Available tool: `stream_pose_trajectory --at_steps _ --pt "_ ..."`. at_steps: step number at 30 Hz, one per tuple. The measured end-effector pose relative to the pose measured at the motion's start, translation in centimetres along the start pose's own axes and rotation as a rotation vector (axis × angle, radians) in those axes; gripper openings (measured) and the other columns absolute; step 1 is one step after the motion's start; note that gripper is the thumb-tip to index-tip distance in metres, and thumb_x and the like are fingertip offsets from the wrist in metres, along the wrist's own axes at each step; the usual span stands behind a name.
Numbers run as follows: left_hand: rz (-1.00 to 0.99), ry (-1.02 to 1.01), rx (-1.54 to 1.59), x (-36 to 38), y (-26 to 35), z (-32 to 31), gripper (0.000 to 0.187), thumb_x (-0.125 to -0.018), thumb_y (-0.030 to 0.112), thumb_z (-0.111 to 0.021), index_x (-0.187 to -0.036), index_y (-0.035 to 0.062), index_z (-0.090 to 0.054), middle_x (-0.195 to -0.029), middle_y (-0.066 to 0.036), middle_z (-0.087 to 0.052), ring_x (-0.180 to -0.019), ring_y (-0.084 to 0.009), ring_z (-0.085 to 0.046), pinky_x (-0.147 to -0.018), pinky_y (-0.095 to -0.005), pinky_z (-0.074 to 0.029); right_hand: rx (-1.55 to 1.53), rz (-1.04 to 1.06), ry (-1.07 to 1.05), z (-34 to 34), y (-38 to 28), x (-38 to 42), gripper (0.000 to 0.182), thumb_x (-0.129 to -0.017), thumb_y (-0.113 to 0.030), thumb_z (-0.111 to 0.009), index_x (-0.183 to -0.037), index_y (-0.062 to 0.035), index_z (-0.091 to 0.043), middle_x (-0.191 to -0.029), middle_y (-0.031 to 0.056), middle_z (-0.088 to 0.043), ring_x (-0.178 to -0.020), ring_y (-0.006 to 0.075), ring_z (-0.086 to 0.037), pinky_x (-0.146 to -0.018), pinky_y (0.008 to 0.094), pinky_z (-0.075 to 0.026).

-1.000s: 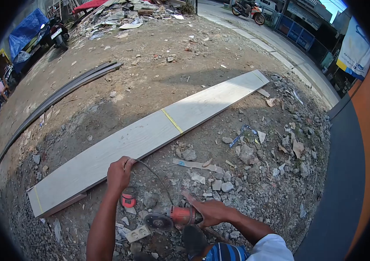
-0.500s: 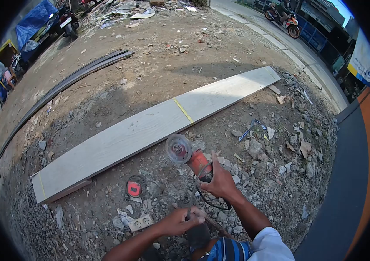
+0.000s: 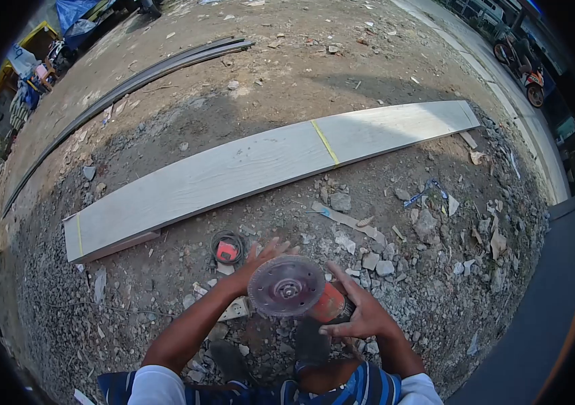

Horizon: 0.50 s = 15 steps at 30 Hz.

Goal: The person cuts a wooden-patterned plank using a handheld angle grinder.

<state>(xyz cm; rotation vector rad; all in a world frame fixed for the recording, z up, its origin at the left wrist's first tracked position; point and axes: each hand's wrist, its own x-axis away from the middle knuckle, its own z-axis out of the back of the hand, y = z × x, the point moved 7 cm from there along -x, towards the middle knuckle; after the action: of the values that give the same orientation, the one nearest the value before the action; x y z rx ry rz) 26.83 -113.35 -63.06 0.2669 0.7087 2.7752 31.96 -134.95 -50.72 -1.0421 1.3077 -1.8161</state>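
Rubble-strewn ground (image 3: 186,108) was spread all round and beyond the hands, bare dirt farther off and broken stone close by. A long pale board (image 3: 253,169) was laid flat on that ground well ahead of both hands, running from left to right, with a yellow line (image 3: 325,142) drawn across it to the right of its middle and a fainter one near its left end; the flat lie was probably chosen so that the marks faced up and stayed readable. Dark curved metal strips (image 3: 125,84) were left farther away still, beyond the board and to the left.

An angle grinder (image 3: 301,291) was held up between the hands and close to the body, its disc (image 3: 286,287) turned face-up toward the camera, a pose that seemed suited to looking at or handling the disc rather than cutting. The right hand (image 3: 361,314) was clenched round the orange body of the tool, just right of the disc. The left hand (image 3: 253,263) was placed behind the disc's far edge with fingers spread; whether the disc was actually touched or gripped cannot be told, as the hand was largely hidden by it.

A small red item inside a coil of dark cable (image 3: 227,248) was left on the ground just left of and beyond the left hand, and a white socket block (image 3: 237,309) lay beneath the left forearm.
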Motion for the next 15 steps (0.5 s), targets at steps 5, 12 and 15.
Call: stream_pose_trajectory --at_steps 5,12,15 --pt "-0.164 -0.161 0.723 1.2 13.7 -5.3 0.087 -0.083 0.061 -0.073 -0.148 0.0077 -0.048 -0.150 -0.022 -0.050 -0.143 -0.0362 -0.044 -0.123 -0.0573 -0.016 -0.140 0.085 0.432 3.3 1.1 -4.3 0.094 -0.075 -0.027 -0.089 -0.150 0.0017 -0.042 -0.132 0.0175 -0.061 -0.118 0.0246 -0.063 -0.102 0.0371 -0.048" --pt "0.237 -0.419 0.524 4.7 10.9 0.0 0.045 -0.098 0.050 -0.063 -0.112 0.0072 -0.063 -0.084 -0.021 -0.067 -0.083 -0.0406 -0.069 -0.072 -0.0510 -0.050 -0.135 -0.297 0.675 9.4 13.2 -8.5 0.049 -0.075 -0.018 -0.084 -0.115 0.0009 -0.062 -0.091 0.0077 -0.069 -0.074 0.0166 -0.066 -0.069 0.0333 -0.053" --pt "0.329 -0.390 0.341 9.7 6.5 6.9 0.043 -0.094 0.049 -0.067 -0.107 0.0088 -0.065 -0.071 -0.018 -0.065 -0.073 -0.0423 -0.067 -0.068 -0.0512 -0.049 -0.004 -0.400 0.726 12.5 17.8 -8.5 0.045 -0.076 -0.016 -0.083 -0.112 0.0014 -0.062 -0.088 0.0071 -0.069 -0.072 0.0169 -0.066 -0.066 0.0335 -0.054"
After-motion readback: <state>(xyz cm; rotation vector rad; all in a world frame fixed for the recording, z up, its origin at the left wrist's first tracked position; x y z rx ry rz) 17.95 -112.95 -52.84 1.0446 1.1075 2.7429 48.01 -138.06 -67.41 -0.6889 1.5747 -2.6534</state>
